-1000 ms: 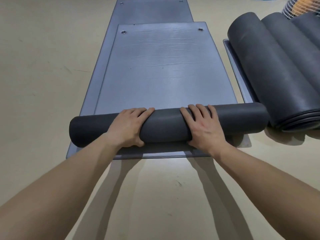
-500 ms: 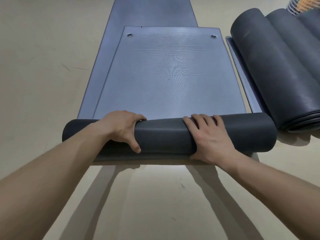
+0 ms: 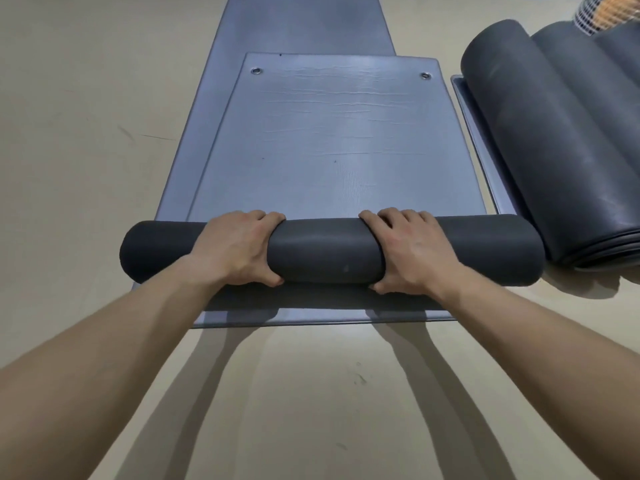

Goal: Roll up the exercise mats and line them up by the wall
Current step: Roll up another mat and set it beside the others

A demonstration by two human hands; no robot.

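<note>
A grey exercise mat [image 3: 336, 140] lies flat on the floor ahead of me, with two metal eyelets at its far end. Its near end is wound into a dark roll [image 3: 325, 251] lying crosswise. My left hand [image 3: 239, 249] wraps the roll left of centre, fingers over the top and thumb at the near side. My right hand [image 3: 412, 251] grips it right of centre the same way. A second flat mat [image 3: 304, 22] lies underneath and sticks out at the far end and along the near edge.
Three rolled dark mats [image 3: 547, 133] lie side by side at the right on another flat mat [image 3: 474, 133]. A white mesh object with orange inside [image 3: 602, 12] sits at the top right. Beige floor [image 3: 79, 133] surrounds the mats.
The roll has moved forward along the mat and grown thicker. Both hands shifted from lying on top to curling around it, and more of the lower mat shows at the near edge.
</note>
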